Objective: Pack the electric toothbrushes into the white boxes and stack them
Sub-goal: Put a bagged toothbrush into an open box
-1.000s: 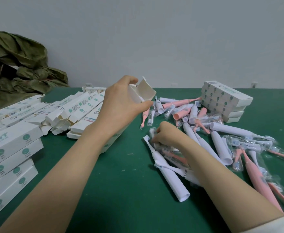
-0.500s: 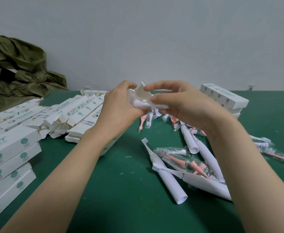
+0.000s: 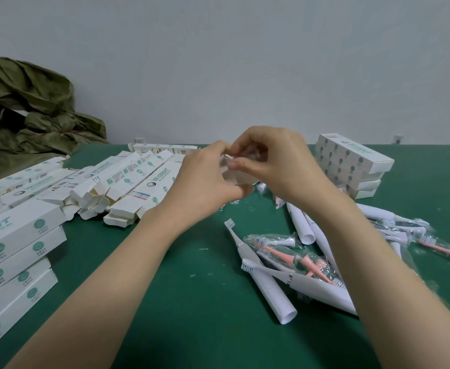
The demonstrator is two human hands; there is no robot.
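Observation:
My left hand (image 3: 205,179) grips a white box (image 3: 234,178) by its open end, above the green table. Only a small part of the box shows between my hands. My right hand (image 3: 274,166) meets it there, thumb and fingers pinching a small clear-wrapped piece (image 3: 247,155) at the box's mouth. Loose white toothbrushes (image 3: 261,272) and bagged pink brush heads (image 3: 285,251) lie on the table (image 3: 191,302) below my right forearm. Several more brushes (image 3: 394,230) lie farther right.
Open white boxes (image 3: 128,187) lie in a row to the left of my hands. A stack of shut boxes (image 3: 13,251) stands at the left edge, another stack (image 3: 351,163) at the back right. Crumpled green cloth (image 3: 29,113) fills the far left corner.
My right hand left the pile of brushes, came up with a small wrapped piece and now pinches it at the mouth of the box that my left hand holds.

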